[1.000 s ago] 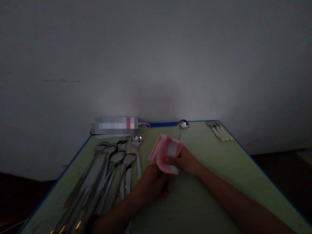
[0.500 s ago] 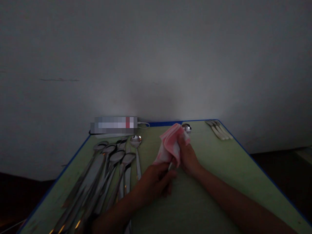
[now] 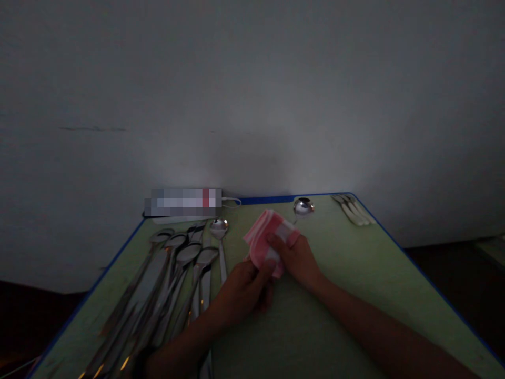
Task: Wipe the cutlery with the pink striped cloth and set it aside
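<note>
My right hand [image 3: 298, 258] is closed round a folded pink and white cloth [image 3: 264, 237] wrapped over the shaft of a long steel spoon. The spoon's bowl [image 3: 303, 206] sticks out beyond the cloth toward the table's far edge. My left hand [image 3: 242, 289] is closed on the spoon's near end, just under the cloth; the handle itself is mostly hidden by my fingers. Both hands sit over the middle of the green table [image 3: 355, 273].
Several long steel spoons [image 3: 177, 273] lie side by side on the left of the table. Three white-handled utensils [image 3: 353, 210] rest at the far right corner. A flat box with a cable [image 3: 183, 202] lies at the far edge by the wall.
My right hand slid the cloth up the spoon toward the bowl, then back down toward my left hand. The bowl shows clear of the cloth again.
</note>
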Demonstrator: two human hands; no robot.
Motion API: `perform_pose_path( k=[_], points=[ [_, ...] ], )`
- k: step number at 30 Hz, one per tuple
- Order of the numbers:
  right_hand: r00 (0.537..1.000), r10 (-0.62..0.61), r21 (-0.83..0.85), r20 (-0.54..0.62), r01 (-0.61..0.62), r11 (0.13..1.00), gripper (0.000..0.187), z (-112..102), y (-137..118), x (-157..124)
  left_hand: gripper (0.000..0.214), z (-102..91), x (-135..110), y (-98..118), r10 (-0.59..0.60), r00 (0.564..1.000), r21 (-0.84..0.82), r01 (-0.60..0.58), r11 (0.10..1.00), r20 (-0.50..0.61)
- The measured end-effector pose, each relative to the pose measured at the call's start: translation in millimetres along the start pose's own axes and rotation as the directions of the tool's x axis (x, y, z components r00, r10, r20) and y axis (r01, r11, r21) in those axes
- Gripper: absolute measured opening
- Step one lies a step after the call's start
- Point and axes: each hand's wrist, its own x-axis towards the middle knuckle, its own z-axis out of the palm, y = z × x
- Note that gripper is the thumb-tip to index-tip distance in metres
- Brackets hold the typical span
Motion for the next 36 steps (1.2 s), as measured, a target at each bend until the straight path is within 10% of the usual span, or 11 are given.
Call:
perform_pose_path(
  k=[10, 20, 28, 36],
  points=[
    [0.989, 0.121, 0.297, -0.088, -0.090, 0.951, 0.043, -5, 12, 5, 0.044, -0.8, -4, 5, 0.111, 0.989, 0.216, -0.129, 0.968, 0.098],
    [0.946, 0.309, 0.774, 0.098, -0.268, 0.574, 0.032, -13, 16, 26, 0.042, -2.6, -7, 2, 0.132, 0.976, 0.315, -0.183, 0.931, 0.176],
    [0.963, 0.183, 0.644, 0.197, -0.268, 0.717, 0.026, -9, 12, 12, 0.021, 2.8, -7, 5, 0.131, 0.975, 0.086, -0.149, 0.985, 0.180],
    [0.978, 0.191, 0.671, -0.079, -0.090, 0.736, 0.029, -4, 14, 17, 0.015, 2.1, -4, 0, 0.120, 0.981, 0.185, -0.148, 0.972, 0.152]
  ],
)
